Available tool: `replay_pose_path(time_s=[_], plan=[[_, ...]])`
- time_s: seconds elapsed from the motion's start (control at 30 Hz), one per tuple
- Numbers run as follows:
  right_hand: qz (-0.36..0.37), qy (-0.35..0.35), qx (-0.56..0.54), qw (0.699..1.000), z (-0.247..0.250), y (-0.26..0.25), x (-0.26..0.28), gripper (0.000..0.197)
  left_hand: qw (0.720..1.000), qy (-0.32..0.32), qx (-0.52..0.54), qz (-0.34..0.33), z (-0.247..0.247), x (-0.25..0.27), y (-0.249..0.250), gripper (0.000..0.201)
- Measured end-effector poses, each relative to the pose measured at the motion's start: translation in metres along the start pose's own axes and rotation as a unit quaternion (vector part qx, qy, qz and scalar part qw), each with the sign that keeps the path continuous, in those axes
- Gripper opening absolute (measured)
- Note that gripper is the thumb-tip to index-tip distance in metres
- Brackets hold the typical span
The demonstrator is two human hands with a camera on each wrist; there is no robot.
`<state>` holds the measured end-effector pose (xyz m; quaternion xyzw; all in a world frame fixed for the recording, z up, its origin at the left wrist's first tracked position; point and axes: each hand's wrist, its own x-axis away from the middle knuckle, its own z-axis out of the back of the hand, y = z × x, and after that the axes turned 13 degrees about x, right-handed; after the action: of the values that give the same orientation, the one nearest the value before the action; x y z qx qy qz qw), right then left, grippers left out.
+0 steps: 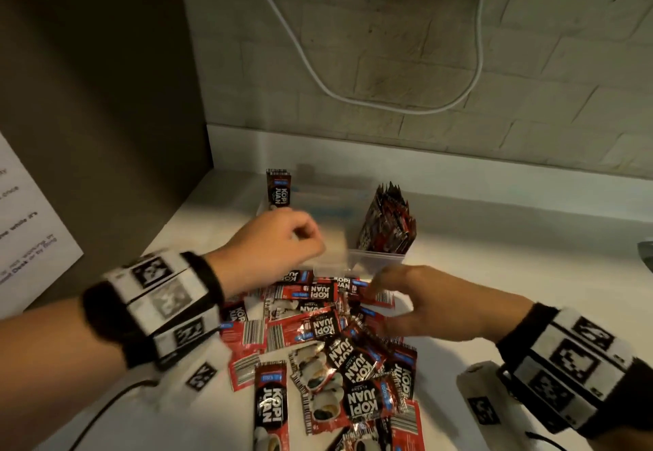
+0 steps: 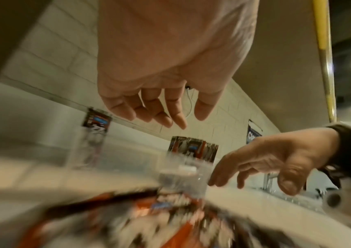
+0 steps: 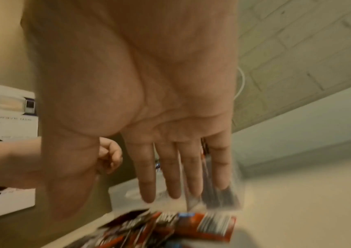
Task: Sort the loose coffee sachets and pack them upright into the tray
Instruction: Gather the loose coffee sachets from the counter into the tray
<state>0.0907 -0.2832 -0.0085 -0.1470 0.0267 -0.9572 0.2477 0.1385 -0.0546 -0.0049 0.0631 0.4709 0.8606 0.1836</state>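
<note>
A heap of red and black coffee sachets (image 1: 328,351) lies loose on the white counter (image 1: 512,274). Behind it stands a clear plastic tray (image 1: 374,258). One sachet (image 1: 279,187) stands upright at the tray's left end, and a bundle of upright sachets (image 1: 387,221) fills its right end. My left hand (image 1: 304,238) hovers over the tray's near edge, fingers loosely curled and holding nothing (image 2: 163,115). My right hand (image 1: 385,304) reaches flat over the far side of the heap, fingers straight and empty (image 3: 180,184). The wrist views are blurred.
A dark cabinet panel (image 1: 106,79) closes off the left side, with a paper notice (image 1: 31,224) on it. A white cable (image 1: 353,97) loops down the brick wall behind. A black cable (image 1: 106,411) trails across the counter at the near left.
</note>
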Motion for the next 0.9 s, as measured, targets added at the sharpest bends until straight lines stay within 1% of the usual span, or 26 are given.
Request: replay_pose_path(time_s=[0.07,0.1,0.17,0.23,0.27,0.3,0.4,0.5,0.67,0.73,0.8,0.87,0.9], plan=[[0.027,-0.036,-0.021,0.999,-0.013,-0.007,-0.009,0.068,0.997,-0.003,-0.080,0.016,0.008,0.025,-0.014,0.008],[0.029,-0.057,-0.032,0.997,-0.018,-0.007,-0.015,0.078,0.994,-0.016,-0.103,0.035,0.008,0.031,-0.020,0.015],[0.018,-0.109,-0.023,0.994,-0.027,-0.013,-0.027,0.093,0.982,-0.076,-0.142,0.096,0.006,0.045,-0.032,0.043],[-0.007,-0.151,0.000,0.989,-0.033,-0.021,-0.038,0.098,0.962,-0.149,-0.179,0.145,0.001,0.053,-0.046,0.076],[-0.016,-0.162,0.010,0.987,-0.036,-0.025,-0.042,0.098,0.952,-0.173,-0.189,0.168,-0.002,0.056,-0.051,0.086],[-0.023,-0.172,0.018,0.985,-0.037,-0.029,-0.046,0.096,0.945,-0.188,-0.193,0.187,-0.004,0.056,-0.056,0.092],[-0.030,-0.179,0.034,0.983,-0.037,-0.033,-0.047,0.092,0.933,-0.214,-0.193,0.217,-0.008,0.058,-0.063,0.093],[-0.016,-0.181,0.036,0.983,-0.039,-0.031,-0.039,0.090,0.928,-0.240,-0.186,0.216,-0.010,0.065,-0.059,0.094],[0.001,-0.201,0.047,0.978,-0.049,-0.031,-0.013,0.092,0.916,-0.287,-0.183,0.213,-0.013,0.085,-0.053,0.102],[0.016,-0.196,0.028,0.980,-0.048,-0.031,-0.006,0.090,0.915,-0.294,-0.177,0.211,-0.010,0.086,-0.047,0.104],[0.026,-0.151,-0.045,0.987,-0.041,-0.031,-0.002,0.082,0.923,-0.280,-0.168,0.202,-0.005,0.084,-0.040,0.103],[0.009,-0.056,-0.111,0.992,-0.032,-0.030,-0.003,0.065,0.939,-0.247,-0.162,0.176,0.004,0.081,-0.034,0.094],[-0.013,-0.004,-0.101,0.995,-0.028,-0.028,-0.006,0.056,0.946,-0.225,-0.169,0.161,0.008,0.079,-0.033,0.085]])
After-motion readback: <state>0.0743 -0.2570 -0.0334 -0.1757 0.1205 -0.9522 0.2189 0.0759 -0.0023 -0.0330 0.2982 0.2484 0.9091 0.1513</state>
